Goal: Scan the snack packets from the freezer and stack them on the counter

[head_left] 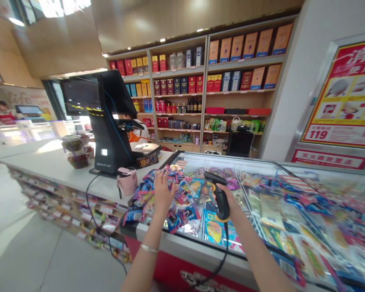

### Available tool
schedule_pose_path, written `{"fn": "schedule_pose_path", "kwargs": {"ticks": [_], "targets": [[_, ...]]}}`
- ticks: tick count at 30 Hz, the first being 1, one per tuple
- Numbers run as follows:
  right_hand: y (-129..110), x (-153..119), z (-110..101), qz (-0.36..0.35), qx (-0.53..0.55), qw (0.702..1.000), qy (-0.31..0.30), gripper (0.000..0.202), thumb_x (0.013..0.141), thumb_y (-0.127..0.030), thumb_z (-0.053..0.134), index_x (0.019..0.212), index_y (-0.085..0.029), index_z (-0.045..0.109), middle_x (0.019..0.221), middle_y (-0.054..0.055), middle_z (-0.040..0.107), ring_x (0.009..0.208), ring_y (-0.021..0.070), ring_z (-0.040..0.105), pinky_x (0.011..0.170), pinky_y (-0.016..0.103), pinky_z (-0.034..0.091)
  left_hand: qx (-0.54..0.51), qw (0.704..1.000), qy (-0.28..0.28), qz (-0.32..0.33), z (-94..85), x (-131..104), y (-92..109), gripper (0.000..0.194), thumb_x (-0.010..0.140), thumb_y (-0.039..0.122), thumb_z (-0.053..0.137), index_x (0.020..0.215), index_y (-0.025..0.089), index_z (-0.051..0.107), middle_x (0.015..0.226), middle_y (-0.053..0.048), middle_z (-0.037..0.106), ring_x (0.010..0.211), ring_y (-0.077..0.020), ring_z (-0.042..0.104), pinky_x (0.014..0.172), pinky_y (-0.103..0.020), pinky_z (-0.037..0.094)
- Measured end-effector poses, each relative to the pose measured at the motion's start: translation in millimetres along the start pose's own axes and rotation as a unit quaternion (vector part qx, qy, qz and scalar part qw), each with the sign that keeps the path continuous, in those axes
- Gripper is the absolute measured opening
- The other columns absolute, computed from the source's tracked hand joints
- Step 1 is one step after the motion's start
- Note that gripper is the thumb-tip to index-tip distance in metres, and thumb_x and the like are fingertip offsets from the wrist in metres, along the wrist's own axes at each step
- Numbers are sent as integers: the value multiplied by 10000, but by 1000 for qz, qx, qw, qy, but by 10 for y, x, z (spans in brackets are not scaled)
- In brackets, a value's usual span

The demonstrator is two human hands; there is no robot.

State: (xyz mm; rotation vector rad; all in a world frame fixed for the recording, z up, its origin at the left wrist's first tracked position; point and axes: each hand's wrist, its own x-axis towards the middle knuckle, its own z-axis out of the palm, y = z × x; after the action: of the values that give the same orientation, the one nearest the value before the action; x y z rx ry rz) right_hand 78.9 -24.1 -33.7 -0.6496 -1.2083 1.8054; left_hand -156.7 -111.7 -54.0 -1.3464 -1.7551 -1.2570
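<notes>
My left hand (164, 190) rests fingers apart on a pile of small ice-cream packets (188, 213) in blue, pink and purple wrappers. A thin bracelet (149, 248) circles that wrist. Wrapped around the grip of a black barcode scanner (222, 200), my right hand (230, 198) holds it above the freezer, its head pointing left. The scanner's black cable (226, 247) hangs down over the freezer's front edge. A yellow and blue packet (213, 228) lies below the scanner. The packets lie on top of the glass-lidded chest freezer (182, 239).
To the left, a white counter (105, 190) carries a black checkout terminal (109, 125), a pink cup (128, 181) and stacked containers (74, 152). Shelves with boxes and bottles (179, 85) stand behind. More frozen goods (292, 215) fill the right side. A person (3, 113) is at the far left.
</notes>
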Motion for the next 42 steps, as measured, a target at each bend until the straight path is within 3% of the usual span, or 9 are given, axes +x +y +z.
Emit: {"fn": "schedule_pose_path", "kwargs": {"ticks": [4, 9, 17, 22, 26, 28, 33, 39, 42], "targets": [[-343, -316, -317, -18, -6, 1000, 24, 265, 706, -420, 659, 691, -157, 627, 476, 5, 574, 388, 98, 509, 358, 178, 411, -68, 997, -30, 37, 31, 14, 545, 467, 883, 243, 469, 1336, 157, 397, 1427, -177, 419, 1374, -269, 332, 1113, -505, 304], [-584, -751, -802, -37, -47, 996, 60, 269, 682, -426, 683, 697, -162, 630, 489, 11, 573, 382, 112, 497, 347, 205, 408, -146, 985, -93, 24, 274, -200, 1195, 477, 866, 211, 464, 1334, 177, 378, 1481, -179, 331, 1372, -287, 329, 1085, -512, 342], [-833, -1305, -1607, 19, -23, 986, 161, 219, 724, -417, 643, 742, -198, 631, 490, -4, 532, 314, 108, 433, 299, 238, 397, -206, 964, -167, 34, 617, -487, 1963, 486, 857, 223, 463, 1333, 161, 385, 1488, -186, 316, 1371, -303, 332, 1099, -511, 334], [-882, -1506, -2016, 29, 4, 978, 208, 216, 719, -410, 644, 713, -195, 617, 492, 5, 532, 328, 110, 449, 289, 224, 391, -255, 910, -310, 104, 700, -692, 2394, 504, 892, 348, 468, 1362, 179, 401, 1417, -158, 443, 1304, -274, 439, 1065, -451, 389], [-846, -1636, -2229, 24, -8, 971, 236, 218, 728, -391, 649, 668, -187, 599, 488, 17, 552, 358, 106, 474, 309, 195, 397, -288, 802, -459, 251, 789, -1025, 2606, 628, 862, 568, 482, 1412, 280, 389, 1480, -107, 400, 1332, -276, 420, 1078, -448, 370], [-836, -1675, -2290, 31, -6, 968, 248, 214, 733, -384, 643, 675, -182, 603, 486, 14, 558, 349, 101, 466, 302, 191, 386, -265, 788, -475, 290, 862, -1172, 2661, 643, 850, 605, 473, 1423, 328, 377, 1515, -91, 350, 1371, -305, 360, 1094, -506, 322], [-834, -1651, -2417, 16, 1, 963, 268, 225, 748, -377, 633, 669, -170, 593, 473, 13, 574, 346, 102, 477, 305, 190, 390, -205, 819, -434, 314, 1144, -1252, 2794, 525, 921, 498, 408, 1402, 290, 427, 1492, -122, 383, 1376, -307, 352, 1104, -517, 290], [-825, -1523, -2612, -18, 34, 966, 257, 257, 745, -401, 639, 674, -159, 595, 471, 19, 576, 383, 99, 514, 337, 161, 401, -116, 848, -426, 293, 1640, -981, 2979, 435, 949, 393, 389, 1310, 181, 508, 1419, -151, 467, 1305, -253, 449, 1061, -409, 378], [-843, -1395, -2675, -20, 55, 964, 261, 247, 772, -390, 610, 685, -159, 604, 464, 11, 570, 374, 95, 500, 329, 162, 398, -94, 865, -421, 256, 1753, -809, 2943, 516, 924, 457, 428, 1349, 166, 452, 1417, -153, 464, 1311, -268, 431, 1088, -436, 335]]}}
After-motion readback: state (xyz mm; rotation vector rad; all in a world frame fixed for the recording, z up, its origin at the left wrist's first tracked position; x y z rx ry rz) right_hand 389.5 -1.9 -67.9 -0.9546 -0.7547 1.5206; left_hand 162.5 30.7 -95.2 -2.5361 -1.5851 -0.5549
